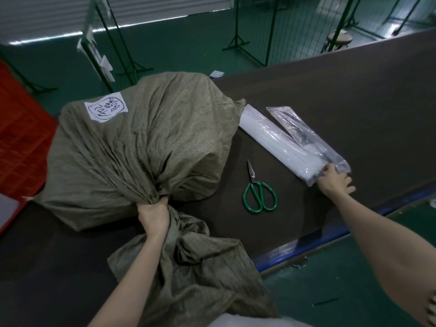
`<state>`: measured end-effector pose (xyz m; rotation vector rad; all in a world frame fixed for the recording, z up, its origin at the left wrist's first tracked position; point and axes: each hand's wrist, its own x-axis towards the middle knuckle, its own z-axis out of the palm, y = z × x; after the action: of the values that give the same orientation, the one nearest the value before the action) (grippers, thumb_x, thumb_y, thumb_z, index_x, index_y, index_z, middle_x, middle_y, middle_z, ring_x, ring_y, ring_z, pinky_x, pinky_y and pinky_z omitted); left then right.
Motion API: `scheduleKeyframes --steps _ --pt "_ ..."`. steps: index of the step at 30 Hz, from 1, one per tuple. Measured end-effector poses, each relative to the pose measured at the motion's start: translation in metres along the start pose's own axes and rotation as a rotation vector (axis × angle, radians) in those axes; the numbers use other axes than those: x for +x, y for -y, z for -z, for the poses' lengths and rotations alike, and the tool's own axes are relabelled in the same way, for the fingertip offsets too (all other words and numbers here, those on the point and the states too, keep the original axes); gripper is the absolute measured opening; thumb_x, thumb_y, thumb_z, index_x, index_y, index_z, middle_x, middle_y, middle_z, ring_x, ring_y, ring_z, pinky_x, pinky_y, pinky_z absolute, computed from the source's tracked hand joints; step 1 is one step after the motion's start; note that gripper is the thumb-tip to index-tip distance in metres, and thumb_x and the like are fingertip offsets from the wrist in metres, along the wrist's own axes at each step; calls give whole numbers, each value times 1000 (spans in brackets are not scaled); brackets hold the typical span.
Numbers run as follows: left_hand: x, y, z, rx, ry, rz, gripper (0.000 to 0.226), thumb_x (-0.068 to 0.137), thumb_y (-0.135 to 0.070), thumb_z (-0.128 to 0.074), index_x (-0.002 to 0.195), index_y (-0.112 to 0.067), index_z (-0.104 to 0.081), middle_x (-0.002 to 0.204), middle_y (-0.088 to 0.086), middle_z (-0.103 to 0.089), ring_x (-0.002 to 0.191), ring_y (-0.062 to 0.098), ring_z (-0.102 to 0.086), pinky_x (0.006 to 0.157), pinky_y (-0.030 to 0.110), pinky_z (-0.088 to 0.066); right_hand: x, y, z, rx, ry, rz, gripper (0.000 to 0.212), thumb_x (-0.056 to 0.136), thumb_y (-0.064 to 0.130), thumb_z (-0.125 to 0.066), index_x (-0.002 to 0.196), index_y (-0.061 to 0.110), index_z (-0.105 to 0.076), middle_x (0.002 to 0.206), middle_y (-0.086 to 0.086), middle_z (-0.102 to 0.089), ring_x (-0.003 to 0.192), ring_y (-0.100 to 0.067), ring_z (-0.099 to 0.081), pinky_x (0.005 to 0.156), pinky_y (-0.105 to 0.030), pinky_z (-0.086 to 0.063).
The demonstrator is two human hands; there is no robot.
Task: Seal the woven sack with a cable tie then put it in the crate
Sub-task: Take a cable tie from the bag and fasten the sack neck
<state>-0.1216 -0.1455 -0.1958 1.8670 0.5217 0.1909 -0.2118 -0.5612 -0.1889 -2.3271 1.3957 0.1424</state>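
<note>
A bulging olive-green woven sack (pixel 141 142) with a white handwritten label lies on the dark table (pixel 330 95). My left hand (pixel 153 214) is shut on its gathered neck, and the loose mouth fabric spills toward me. A clear plastic pack of white cable ties (pixel 283 140) lies to the right of the sack. My right hand (pixel 335 179) rests at the near end of that pack, fingers on the ties' ends; whether it grips one I cannot tell. A red crate (pixel 21 142) stands at the left, beside the table.
Green-handled scissors (pixel 258 191) lie on the table between the sack and the tie pack. The table's blue edge (pixel 306 246) runs at the right, with green floor beyond. Green wire-mesh racks (pixel 259 31) and a stool (pixel 339 40) stand behind the table.
</note>
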Motion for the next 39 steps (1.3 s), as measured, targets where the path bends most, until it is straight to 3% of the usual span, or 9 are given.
scheduleKeyframes --steps 3,9,17,22,26,29,31,35,39 --pt "-2 -2 -1 -17 -22 14 51 76 -9 -70 123 6 -56 130 16 -60 121 25 -55 100 24 -37 -9 -2 -11 -28 -80 78 41 88 13 -49 127 9 -38 141 -31 -30 130 -45 -28 107 -54 -21" --pt "-3 -3 -2 -42 -28 18 52 76 -7 -70 125 5 -54 132 14 -58 123 25 -53 95 17 -32 -26 0 -32 184 -220 200 21 81 -8 -53 101 -4 -51 123 -29 -45 111 -46 -46 96 -50 -41" --pt "-3 -4 0 -51 1 34 52 76 -6 -69 124 6 -54 131 14 -58 121 23 -54 96 18 -33 -23 11 -14 410 -342 64 22 84 -9 -48 100 -11 -63 115 -30 -58 106 -44 -56 95 -43 -43" --pt "-2 -4 0 -52 3 49 52 76 -6 -69 124 7 -53 130 16 -59 120 25 -55 95 19 -34 -35 43 1 565 -426 188 25 84 -6 -47 99 -8 -67 107 -28 -64 101 -40 -60 94 -39 -44" --pt "-3 -5 2 -62 8 58 51 77 -6 -69 124 8 -53 130 15 -59 120 26 -55 95 19 -34 -58 74 -8 681 -368 333 25 81 -4 -50 96 -2 -71 97 -22 -70 90 -36 -66 90 -43 -51" --pt "-3 -5 3 -67 29 51 51 77 -5 -69 124 7 -53 130 15 -58 120 26 -55 94 18 -33 -80 90 -23 711 -207 413 22 84 -3 -51 95 1 -69 96 -18 -70 88 -26 -63 80 -29 -47" --pt "-3 -5 4 -57 44 38 51 77 -5 -69 124 6 -54 130 15 -59 120 25 -55 92 17 -32 -91 96 -31 613 -148 445 21 88 4 -50 99 6 -69 99 -17 -70 89 -28 -63 77 -31 -47" --pt "3 -1 7 -66 94 1 49 74 -5 -71 121 5 -58 127 14 -61 119 24 -56 95 19 -34 -94 96 -39 334 -6 470 33 86 10 -43 109 11 -66 116 -17 -65 107 -39 -58 91 -44 -48" --pt "4 0 10 -81 140 -25 50 75 -2 -71 123 4 -58 129 12 -60 120 22 -54 97 19 -32 -96 91 -44 169 27 500 29 85 10 -35 106 7 -55 107 -24 -62 98 -43 -58 84 -50 -50"
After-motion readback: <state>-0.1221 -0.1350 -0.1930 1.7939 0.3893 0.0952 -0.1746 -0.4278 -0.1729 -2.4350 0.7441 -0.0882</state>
